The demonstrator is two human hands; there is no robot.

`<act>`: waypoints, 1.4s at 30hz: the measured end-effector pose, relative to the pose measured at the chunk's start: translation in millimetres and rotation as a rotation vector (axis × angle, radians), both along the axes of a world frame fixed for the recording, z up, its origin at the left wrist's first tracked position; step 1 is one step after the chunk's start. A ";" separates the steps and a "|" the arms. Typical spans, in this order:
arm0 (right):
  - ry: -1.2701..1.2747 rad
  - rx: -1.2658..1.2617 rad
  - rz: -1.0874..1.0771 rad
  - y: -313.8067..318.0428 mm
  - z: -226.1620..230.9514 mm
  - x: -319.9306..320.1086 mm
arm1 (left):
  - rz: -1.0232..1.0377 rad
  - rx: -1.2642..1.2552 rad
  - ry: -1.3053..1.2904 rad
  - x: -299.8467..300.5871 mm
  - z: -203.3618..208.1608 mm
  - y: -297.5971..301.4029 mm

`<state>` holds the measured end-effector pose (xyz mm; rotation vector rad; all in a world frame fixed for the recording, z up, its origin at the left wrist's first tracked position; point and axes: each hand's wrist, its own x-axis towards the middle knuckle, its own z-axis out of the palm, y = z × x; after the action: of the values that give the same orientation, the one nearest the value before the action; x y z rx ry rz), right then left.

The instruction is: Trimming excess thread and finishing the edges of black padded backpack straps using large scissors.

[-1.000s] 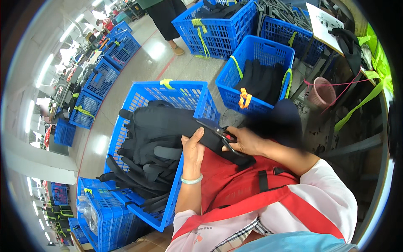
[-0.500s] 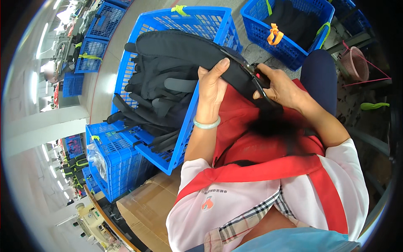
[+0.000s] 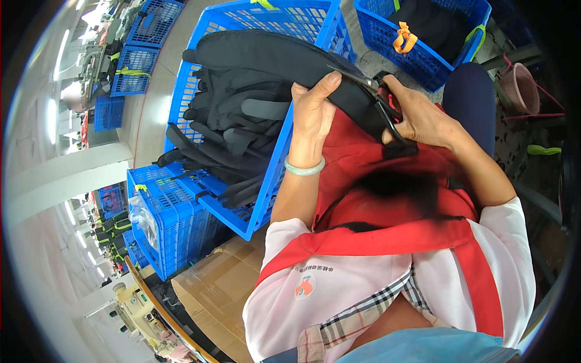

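- Change: against the view of half a second ago, we see the left hand [image 3: 311, 115] hold its place on the black padded strap [image 3: 284, 57]. The right hand [image 3: 417, 118] has drawn the black scissors [image 3: 387, 115] closer along the strap's edge; we judge that trimming is under way.
- Hands: the left fingers are closed around the strap, thumb on top. The right fingers are curled through the scissor handles, gripping them; we cannot tell whether the blades are parted.
- Strap: long, curved, matte black. One end crosses the red apron [image 3: 363, 181]; the other reaches over the blue crate [image 3: 200, 78] heaped with similar straps.
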<state>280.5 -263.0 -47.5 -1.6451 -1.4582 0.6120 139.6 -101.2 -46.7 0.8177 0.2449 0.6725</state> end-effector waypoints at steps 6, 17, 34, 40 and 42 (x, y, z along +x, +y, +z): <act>0.167 -0.194 0.029 0.6 8.8 -1.0 | -0.005 -0.012 0.015 -3.5 -0.3 -2.6; 0.183 -0.175 0.041 4.1 1.6 2.6 | -0.009 -0.051 0.009 -4.9 -4.4 -0.6; 0.037 -0.198 0.025 0.6 11.5 2.6 | -0.013 0.018 0.060 4.6 -1.9 -9.9; 0.146 -0.279 0.022 -4.0 21.2 2.6 | -0.031 -0.015 0.069 -0.3 -4.2 -8.0; 0.153 -0.236 0.019 -5.1 14.5 3.2 | -0.030 -0.029 0.031 0.4 -7.0 -9.0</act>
<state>283.7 -268.1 -33.0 -1.7222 -1.3316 0.9294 140.0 -110.2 -53.7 0.8028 0.2693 0.6272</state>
